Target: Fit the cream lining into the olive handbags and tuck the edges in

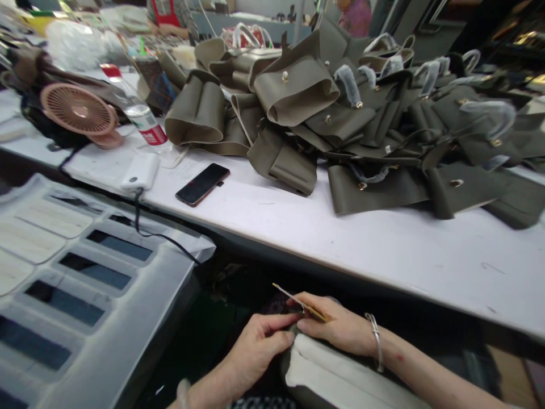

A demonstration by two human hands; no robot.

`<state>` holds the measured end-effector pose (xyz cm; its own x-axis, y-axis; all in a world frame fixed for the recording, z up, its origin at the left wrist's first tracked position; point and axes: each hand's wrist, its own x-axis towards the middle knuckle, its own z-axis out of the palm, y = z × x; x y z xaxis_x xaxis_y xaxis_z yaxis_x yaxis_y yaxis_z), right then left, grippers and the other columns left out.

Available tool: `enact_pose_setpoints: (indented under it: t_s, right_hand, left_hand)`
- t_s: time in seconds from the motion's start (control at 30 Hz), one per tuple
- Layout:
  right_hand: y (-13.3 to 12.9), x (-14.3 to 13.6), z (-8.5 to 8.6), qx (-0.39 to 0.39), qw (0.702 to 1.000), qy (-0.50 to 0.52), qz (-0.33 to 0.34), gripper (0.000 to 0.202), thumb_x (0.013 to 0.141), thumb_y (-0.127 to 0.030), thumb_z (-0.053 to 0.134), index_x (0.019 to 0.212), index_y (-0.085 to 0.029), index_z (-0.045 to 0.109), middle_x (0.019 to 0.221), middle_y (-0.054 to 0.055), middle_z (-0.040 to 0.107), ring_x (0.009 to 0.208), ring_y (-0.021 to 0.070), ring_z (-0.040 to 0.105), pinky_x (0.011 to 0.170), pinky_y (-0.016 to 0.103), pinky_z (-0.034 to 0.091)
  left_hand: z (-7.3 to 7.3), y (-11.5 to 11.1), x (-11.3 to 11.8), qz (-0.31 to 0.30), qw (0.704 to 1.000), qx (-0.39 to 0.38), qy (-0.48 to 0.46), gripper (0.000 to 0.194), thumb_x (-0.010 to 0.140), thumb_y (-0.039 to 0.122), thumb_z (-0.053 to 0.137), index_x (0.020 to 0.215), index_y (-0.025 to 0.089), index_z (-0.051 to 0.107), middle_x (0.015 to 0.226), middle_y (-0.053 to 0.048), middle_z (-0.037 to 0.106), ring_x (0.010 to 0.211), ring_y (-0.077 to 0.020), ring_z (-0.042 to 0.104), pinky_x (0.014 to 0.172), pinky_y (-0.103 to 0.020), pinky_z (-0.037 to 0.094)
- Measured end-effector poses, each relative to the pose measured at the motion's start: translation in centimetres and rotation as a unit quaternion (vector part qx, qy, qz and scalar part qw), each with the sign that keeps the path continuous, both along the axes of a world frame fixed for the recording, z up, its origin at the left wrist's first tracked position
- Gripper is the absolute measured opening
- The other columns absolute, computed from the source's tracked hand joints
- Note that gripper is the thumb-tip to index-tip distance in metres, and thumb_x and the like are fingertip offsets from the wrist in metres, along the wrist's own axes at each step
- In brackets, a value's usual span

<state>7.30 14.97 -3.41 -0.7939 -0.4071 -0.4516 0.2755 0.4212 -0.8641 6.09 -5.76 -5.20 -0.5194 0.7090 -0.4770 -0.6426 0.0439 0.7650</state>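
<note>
Below the table edge lies a dark olive piece with a pale lining [336, 375]. My left hand [259, 346] pinches the upper corner of this piece between thumb and fingers. From the right, my right hand [332, 324] meets it at the same corner, closed round a thin tool [293, 296] with a yellowish handle and a slim pale shaft that points up and left. The fingertips of both hands are close together, and the exact spot they grip is partly hidden. A bracelet sits on the right wrist.
The white table [272, 216] bears a heap of olive bag parts [298, 85], a phone [202, 184], a white power bank [140, 171], a bottle [147, 122] and a pink fan [80, 111]. A translucent plastic crate [145, 301] stands left. People are partly visible behind.
</note>
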Motion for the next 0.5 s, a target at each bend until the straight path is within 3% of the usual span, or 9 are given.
enact_pose_setpoints:
  t_s: [0.33, 0.5]
  right_hand:
    - [-0.1, -0.2, -0.3, 0.014, 0.997, 0.051, 0.061, 0.025, 0.089, -0.029, 0.055, 0.112, -0.020, 0.060, 0.104, 0.005, 0.068, 0.087, 0.0181, 0.061, 0.080, 0.029, 0.047]
    - [-0.6, -0.6, 1.0, 0.074, 0.995, 0.035, 0.055, 0.031, 0.089, -0.033, 0.056, 0.117, -0.020, 0.060, 0.101, 0.005, 0.069, 0.086, 0.0194, 0.063, 0.079, 0.031, 0.048]
  left_hand:
    - [0.1, 1.2, 0.5, 0.033, 0.998, -0.032, 0.040, 0.033, 0.083, 0.022, 0.055, 0.109, 0.014, 0.074, 0.075, -0.003, 0.070, 0.069, -0.0148, 0.055, 0.061, -0.023, 0.038]
    - [0.0, 0.8, 0.0, -0.005, 0.997, -0.031, 0.073, 0.033, 0.083, 0.022, 0.055, 0.109, 0.013, 0.073, 0.082, -0.004, 0.071, 0.075, -0.0173, 0.059, 0.069, -0.026, 0.042]
